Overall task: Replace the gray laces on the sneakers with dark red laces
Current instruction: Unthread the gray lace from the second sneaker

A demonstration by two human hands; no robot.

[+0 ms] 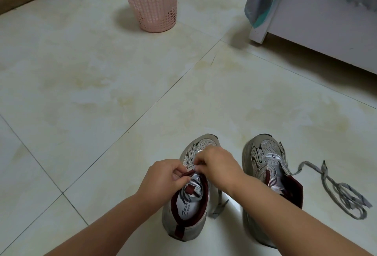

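Two grey sneakers with dark red lining stand on the tiled floor, toes pointing away from me. Both my hands work at the eyelets of the left sneaker [184, 218]. My left hand [163, 177] pinches the left edge of its collar and lace area. My right hand [217, 167] has its fingers curled on the grey lace over the tongue. An end of that grey lace [219, 206] trails off the shoe's right side. The right sneaker [265, 156] has no lace in its eyelets. A loose grey lace [344, 193] lies coiled on the floor to its right. No dark red lace is in view.
A pink perforated basket [151, 1] stands at the back. A white furniture piece [318, 31] with a grey-teal cloth [263, 1] draped over its corner stands at the back right. Pale floor tiles [102, 92] spread out to the left of the shoes.
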